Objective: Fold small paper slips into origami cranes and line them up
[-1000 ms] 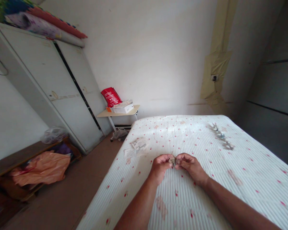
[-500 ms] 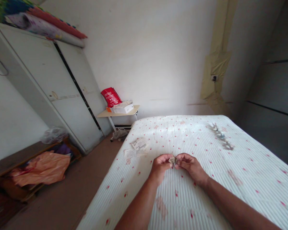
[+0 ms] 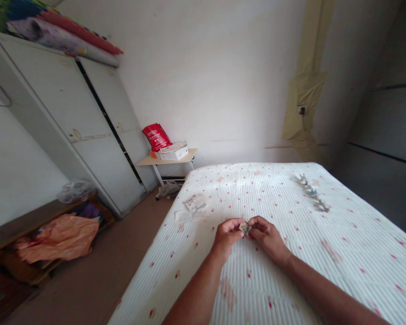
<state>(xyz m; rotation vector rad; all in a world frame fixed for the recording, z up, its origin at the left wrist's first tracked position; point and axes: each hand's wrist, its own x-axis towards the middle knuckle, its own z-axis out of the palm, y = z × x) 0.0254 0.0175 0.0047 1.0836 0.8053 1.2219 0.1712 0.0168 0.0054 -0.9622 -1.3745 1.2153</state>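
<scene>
Over the middle of the mattress, my left hand point(image 3: 228, 232) and my right hand point(image 3: 265, 234) pinch a small piece of folded paper point(image 3: 245, 228) between them. It is greyish-beige, and the fingertips cover its edges. Left of my hands lie printed paper sheets point(image 3: 196, 205), flat and partly overlapping. Toward the far right, several small folded paper pieces point(image 3: 310, 193) stand in a slanting row; their exact shape is too blurred to tell.
The white ribbed mattress point(image 3: 267, 284) with red dots fills the foreground. Beyond its far left corner stands a small table point(image 3: 189, 155) with a red bag point(image 3: 156, 136) and a white box point(image 3: 174, 152). A wardrobe point(image 3: 88, 113) and a low wooden bench point(image 3: 37, 223) are on the left.
The folded paper has turned slightly between my fingers, showing more of its face. My right hand has shifted a little; the left has barely moved.
</scene>
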